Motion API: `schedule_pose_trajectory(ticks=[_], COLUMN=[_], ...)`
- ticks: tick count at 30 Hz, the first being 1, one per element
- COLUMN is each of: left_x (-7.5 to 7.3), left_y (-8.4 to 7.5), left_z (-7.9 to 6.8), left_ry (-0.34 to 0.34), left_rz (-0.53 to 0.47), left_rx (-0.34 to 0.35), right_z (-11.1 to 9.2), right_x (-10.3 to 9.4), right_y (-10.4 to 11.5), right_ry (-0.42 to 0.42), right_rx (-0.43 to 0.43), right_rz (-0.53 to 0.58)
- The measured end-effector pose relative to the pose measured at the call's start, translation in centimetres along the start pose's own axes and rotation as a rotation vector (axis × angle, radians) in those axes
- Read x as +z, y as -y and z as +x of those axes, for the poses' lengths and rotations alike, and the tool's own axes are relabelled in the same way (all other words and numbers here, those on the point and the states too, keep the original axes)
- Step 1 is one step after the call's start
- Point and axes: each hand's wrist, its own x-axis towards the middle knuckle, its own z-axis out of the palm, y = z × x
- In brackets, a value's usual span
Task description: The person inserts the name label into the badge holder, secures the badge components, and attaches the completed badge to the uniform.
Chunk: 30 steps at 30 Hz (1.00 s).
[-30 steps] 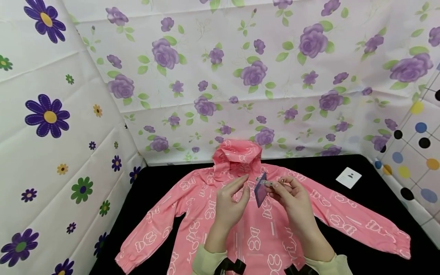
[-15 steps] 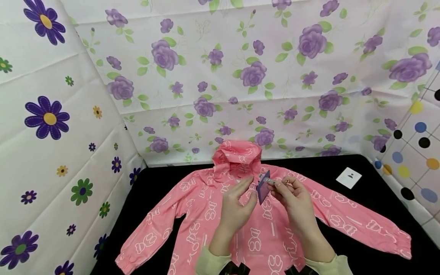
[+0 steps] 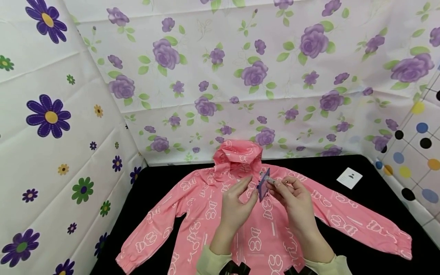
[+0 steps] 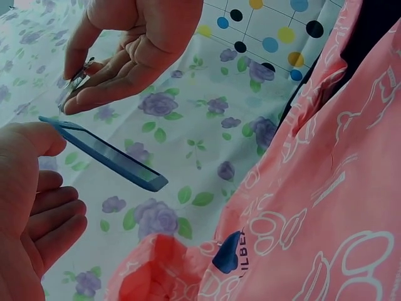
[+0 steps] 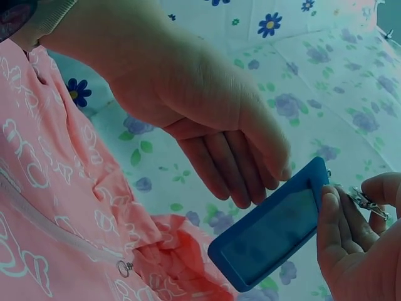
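Note:
My right hand [image 3: 293, 200] pinches the metal clip [image 5: 363, 202] of a blue-purple badge holder [image 3: 263, 186] between thumb and fingers. Below the clip the holder hangs tilted above the jacket; its framed window shows in the right wrist view. My left hand [image 3: 237, 208] is at the holder's other side, fingers fairly straight and parted from the thumb. In the left wrist view its thumb tip is right at the holder's end [image 4: 103, 153]. Beneath both hands a pink hooded jacket [image 3: 192, 233] with white bear outlines lies spread out, zip upward, sleeves out to both sides.
A white card [image 3: 350, 178] with a small person symbol lies to the right on the black tabletop [image 3: 371, 202]. Flower-patterned sheets [image 3: 220, 76] stand behind and at the left. A dotted sheet [image 3: 412, 152] borders the right side.
My left hand has moved right, up to the badge holder. The holder has swung slightly and is seen more edge-on. My right hand keeps its pinch on the clip; the jacket lies unchanged.

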Motion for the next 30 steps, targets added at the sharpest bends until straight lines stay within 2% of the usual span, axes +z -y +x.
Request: schedule_pose_trajectory(ticks=[7,14,17,24,30], left_x=[-0.09,0.04,0.17,0.31,0.37], left_y=[-0.3,-0.21,-0.11,0.0,0.1], left_z=[-0.1,-0.22,-0.18,-0.13,-0.23], left_ry=[0.022,0.056,0.048,0.051,0.032], left_rz=[-0.026,-0.045,-0.036,-0.059,-0.071], left_rx=[-0.029,-0.059,-0.055,-0.12,-0.108], right_z=[-0.03,-0.14,-0.19,-0.34,-0.44], right_x=[0.06,0.05,0.15,0.29,0.52], right_y=[-0.26,-0.45,-0.42,-0.29,-0.4], right_ry=[0.032,0.03,0.028,0.029,0.013], right_rx=[-0.018,-0.011,-0.015,-0.003,-0.01], right_rz=[-0.016,-0.013,-0.004,-0.006,0.006])
